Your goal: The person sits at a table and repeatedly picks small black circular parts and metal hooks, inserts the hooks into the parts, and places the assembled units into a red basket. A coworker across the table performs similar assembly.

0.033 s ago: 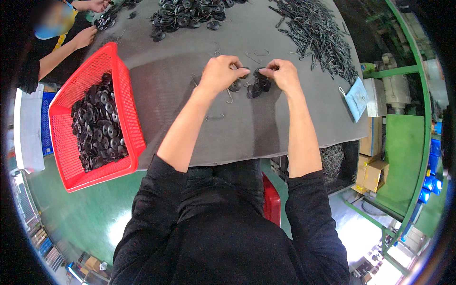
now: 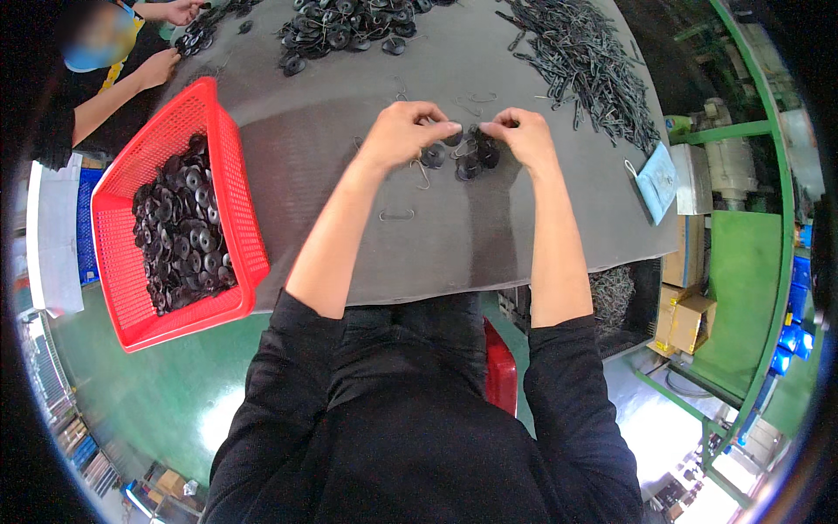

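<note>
My left hand (image 2: 408, 134) is over the middle of the table, thumb and fingers pinching a black round disc (image 2: 452, 136) with a hole-like centre. Facing it, my right hand (image 2: 523, 135) is closed in a pinch, its thumb tip at a small dark piece that I cannot make out. Just below the fingertips lie more black discs (image 2: 469, 166), some close against each other, and a single disc (image 2: 433, 155) beneath my left thumb. Thin bent wire hooks (image 2: 396, 215) are scattered round both hands.
At the left stands a red plastic basket (image 2: 249, 218) of black discs. Discs with wires are piled (image 2: 349, 24) at the back; black strips (image 2: 585, 61) are heaped back right. A blue mask (image 2: 655, 185) lies at the right edge. Another person's hand (image 2: 160, 67) works at the far left.
The disc in my left hand has tilted and shows more of its round face. My right hand has shifted very slightly to the right; the rest looks the same.
</note>
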### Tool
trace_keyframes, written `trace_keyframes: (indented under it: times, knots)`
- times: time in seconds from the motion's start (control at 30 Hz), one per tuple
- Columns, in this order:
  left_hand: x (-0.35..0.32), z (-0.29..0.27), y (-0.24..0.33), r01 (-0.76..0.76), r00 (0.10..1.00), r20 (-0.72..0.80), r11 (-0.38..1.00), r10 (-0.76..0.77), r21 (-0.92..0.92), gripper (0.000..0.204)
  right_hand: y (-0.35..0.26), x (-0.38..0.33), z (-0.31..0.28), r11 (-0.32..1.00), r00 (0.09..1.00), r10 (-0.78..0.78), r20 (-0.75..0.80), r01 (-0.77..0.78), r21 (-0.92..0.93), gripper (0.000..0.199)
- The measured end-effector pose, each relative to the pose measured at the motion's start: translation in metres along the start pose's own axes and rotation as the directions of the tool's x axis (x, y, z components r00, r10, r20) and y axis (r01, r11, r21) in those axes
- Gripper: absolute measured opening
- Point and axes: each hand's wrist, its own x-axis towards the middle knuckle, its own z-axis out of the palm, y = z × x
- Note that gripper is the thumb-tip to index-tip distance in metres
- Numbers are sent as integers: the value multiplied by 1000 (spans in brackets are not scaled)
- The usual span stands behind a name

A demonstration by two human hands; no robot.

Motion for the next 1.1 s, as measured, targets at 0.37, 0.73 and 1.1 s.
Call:
trace_keyframes:
  times: [0.37,0.73,1.1]
  knots:
    - [-25,10,-20,323,945,304,210,-117,-923,25,-11,-1,12,996,1000,-18,-11,17,-87,30]
    - [-40,70,-2,-213,936,-84,739,342,639,37,13,-56,-24,376,987,39,154,-158,913,13]
    - [-29,45,3,12,999,-49,985,-4,171,34,-22,-93,16,941,909,-338,-243,334,-58,19]
